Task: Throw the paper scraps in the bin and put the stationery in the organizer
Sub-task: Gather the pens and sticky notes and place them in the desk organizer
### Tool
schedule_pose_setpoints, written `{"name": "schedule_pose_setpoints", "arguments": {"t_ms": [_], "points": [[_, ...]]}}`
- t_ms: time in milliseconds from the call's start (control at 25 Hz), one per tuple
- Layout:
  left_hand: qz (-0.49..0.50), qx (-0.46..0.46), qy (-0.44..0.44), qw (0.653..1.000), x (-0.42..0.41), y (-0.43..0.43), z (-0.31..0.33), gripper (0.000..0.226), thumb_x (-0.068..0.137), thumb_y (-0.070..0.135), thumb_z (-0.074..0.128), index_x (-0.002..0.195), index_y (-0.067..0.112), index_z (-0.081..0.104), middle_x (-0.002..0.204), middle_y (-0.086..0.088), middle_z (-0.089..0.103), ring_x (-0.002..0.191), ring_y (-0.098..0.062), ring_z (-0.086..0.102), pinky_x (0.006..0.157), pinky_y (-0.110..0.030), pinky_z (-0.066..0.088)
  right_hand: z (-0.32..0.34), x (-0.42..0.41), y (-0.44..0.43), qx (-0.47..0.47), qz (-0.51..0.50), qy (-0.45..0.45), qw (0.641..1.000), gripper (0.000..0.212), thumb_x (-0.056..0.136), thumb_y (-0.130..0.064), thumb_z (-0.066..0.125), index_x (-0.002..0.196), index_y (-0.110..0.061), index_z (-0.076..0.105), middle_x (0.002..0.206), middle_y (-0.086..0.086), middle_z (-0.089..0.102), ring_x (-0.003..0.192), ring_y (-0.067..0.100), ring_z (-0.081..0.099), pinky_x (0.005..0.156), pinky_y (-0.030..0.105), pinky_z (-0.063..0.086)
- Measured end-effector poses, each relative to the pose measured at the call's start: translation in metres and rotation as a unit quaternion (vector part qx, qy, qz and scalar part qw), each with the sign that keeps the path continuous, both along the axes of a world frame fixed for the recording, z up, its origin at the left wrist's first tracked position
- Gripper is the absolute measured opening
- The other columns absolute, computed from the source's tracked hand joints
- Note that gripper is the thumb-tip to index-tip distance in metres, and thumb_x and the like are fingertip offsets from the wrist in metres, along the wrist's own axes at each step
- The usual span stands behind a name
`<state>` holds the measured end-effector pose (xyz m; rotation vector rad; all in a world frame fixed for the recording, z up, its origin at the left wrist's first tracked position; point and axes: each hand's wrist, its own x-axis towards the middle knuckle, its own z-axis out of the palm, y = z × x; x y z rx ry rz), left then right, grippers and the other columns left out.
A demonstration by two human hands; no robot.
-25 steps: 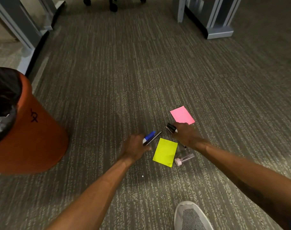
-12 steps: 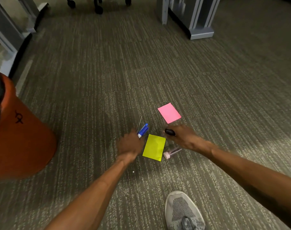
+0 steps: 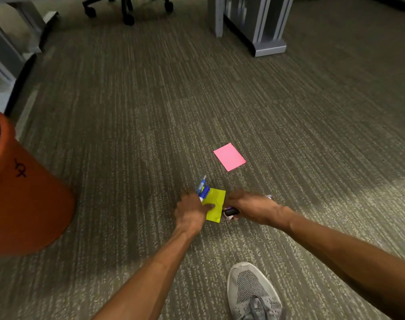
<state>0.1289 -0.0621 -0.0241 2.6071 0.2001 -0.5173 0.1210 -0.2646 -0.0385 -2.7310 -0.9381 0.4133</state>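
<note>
- A grey mesh shoe [image 3: 252,292] stands on the carpet [image 3: 127,112], nearer the person than either hand, below the right one.
- The left hand [image 3: 192,211] is curled round a blue marker [image 3: 205,192] and a thin pen [image 3: 201,182], both poking out ahead of the knuckles. Its thumb presses on the yellow paper [image 3: 216,205].
- The yellow paper lies between the two hands, touching the left thumb and just beside the right hand. Its long axis runs away from the person, and the left hand is the nearer, so lifting it looks like that hand's job.
- The right hand [image 3: 252,207] grips a black marker [image 3: 231,212], whose end points toward the yellow paper. A pink-capped item [image 3: 229,217] sits just under that end; I cannot tell whether it is held or lying on the floor.
- The pink paper [image 3: 229,157] lies flat ahead of both hands, apart from them and untouched. The right hand is slightly closer, and the sheet's long axis slants forward and to the left.
- The orange bin [image 3: 35,204] stands well to the left of the left hand, so scraps would travel that way. A black scrawl on its side cannot be read as words.
- No brand shows legibly on the markers, and the organizer is not in view.
- Farthest off are a grey desk leg [image 3: 264,31] and chair casters [image 3: 127,18].
</note>
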Motion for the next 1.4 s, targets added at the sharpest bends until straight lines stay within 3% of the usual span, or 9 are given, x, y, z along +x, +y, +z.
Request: {"name": "schedule_pose_setpoints", "arguments": {"t_ms": [240,360,440,560,840,960,1080,1200,1400], "points": [[-0.036,0.096,0.014,0.995,0.003,-0.011,0.003,0.075,0.074,0.047,0.081,0.133,0.010,0.051,0.134,-0.012,0.057,0.125,-0.031,0.055,0.092,-0.039,0.050,-0.008,0.004,-0.006,-0.031,-0.015,0.005,0.999,0.029,0.089,-0.029,0.066,0.115,-0.020,0.059,0.120,0.002,0.060,0.110,0.023,0.056,0.091,0.040,0.048],[-0.028,0.101,0.022,0.994,0.004,-0.015,0.006,0.075,0.074,0.044,0.082,0.132,0.009,0.052,0.135,-0.012,0.056,0.124,-0.031,0.056,0.093,-0.041,0.050,0.001,0.006,-0.019,0.057,-0.114,0.037,0.991,0.013,0.088,-0.038,0.059,0.093,-0.029,0.051,0.094,-0.002,0.060,0.081,0.018,0.056,0.071,0.037,0.047],[-0.003,0.063,0.029,0.998,0.006,-0.016,0.005,0.069,0.074,0.038,0.084,0.128,0.009,0.053,0.132,-0.012,0.061,0.120,-0.032,0.061,0.090,-0.040,0.052,0.005,0.010,-0.023,0.138,-0.253,0.062,0.955,0.016,0.081,-0.041,0.058,0.084,-0.031,0.045,0.076,-0.006,0.056,0.062,0.012,0.051,0.056,0.030,0.042],[0.028,0.009,0.054,0.998,0.008,-0.017,0.002,0.062,0.077,0.032,0.081,0.128,0.013,0.052,0.131,-0.011,0.062,0.119,-0.032,0.062,0.090,-0.039,0.051,0.006,0.021,-0.023,0.214,-0.409,0.092,0.882,0.022,0.083,-0.033,0.067,0.097,-0.028,0.052,0.077,-0.009,0.058,0.062,0.007,0.053,0.048,0.022,0.037],[0.119,-0.203,0.021,0.972,0.046,-0.018,0.006,0.036,0.090,0.031,0.066,0.118,0.009,0.065,0.119,-0.016,0.068,0.110,-0.034,0.063,0.088,-0.037,0.049,0.006,0.047,-0.023,0.385,-0.484,0.125,0.776,0.019,0.084,-0.027,0.067,0.094,-0.013,0.058,0.059,0.000,0.055,0.044,0.013,0.057,0.038,0.020,0.039],[0.199,-0.297,-0.013,0.934,0.062,-0.020,0.006,0.022,0.090,0.029,0.067,0.098,0.008,0.067,0.096,-0.011,0.069,0.091,-0.029,0.065,0.075,-0.035,0.046,0.005,0.067,-0.028,0.363,-0.477,0.105,0.794,0.027,0.079,-0.043,0.069,0.079,-0.019,0.057,0.054,-0.003,0.057,0.044,0.012,0.056,0.044,0.026,0.040],[0.243,-0.348,-0.026,0.905,0.073,-0.021,0.006,0.023,0.091,0.031,0.067,0.093,0.008,0.066,0.086,-0.009,0.064,0.079,-0.027,0.060,0.077,-0.043,0.051,-0.002,0.090,-0.030,0.281,-0.524,0.071,0.801,0.029,0.079,-0.036,0.077,0.075,-0.019,0.054,0.054,-0.002,0.061,0.038,0.010,0.055,0.045,0.026,0.040],[0.273,-0.364,-0.011,0.890,0.082,-0.020,0.001,0.026,0.092,0.032,0.066,0.099,0.007,0.065,0.091,-0.011,0.064,0.083,-0.026,0.059,0.079,-0.040,0.051,-0.006,0.113,-0.032,0.225,-0.557,0.057,0.797,0.030,0.080,-0.034,0.078,0.093,-0.014,0.059,0.076,0.011,0.069,0.054,0.015,0.065,0.048,0.027,0.039],[0.288,-0.366,0.007,0.885,0.094,-0.023,-0.006,0.038,0.096,0.027,0.062,0.121,-0.001,0.061,0.118,-0.024,0.066,0.111,-0.039,0.063,0.094,-0.047,0.052,-0.014,0.135,-0.025,0.128,-0.541,0.065,0.829,0.054,0.077,-0.035,0.081,0.118,-0.009,0.057,0.117,0.018,0.065,0.105,0.035,0.063,0.080,0.038,0.048]]}}
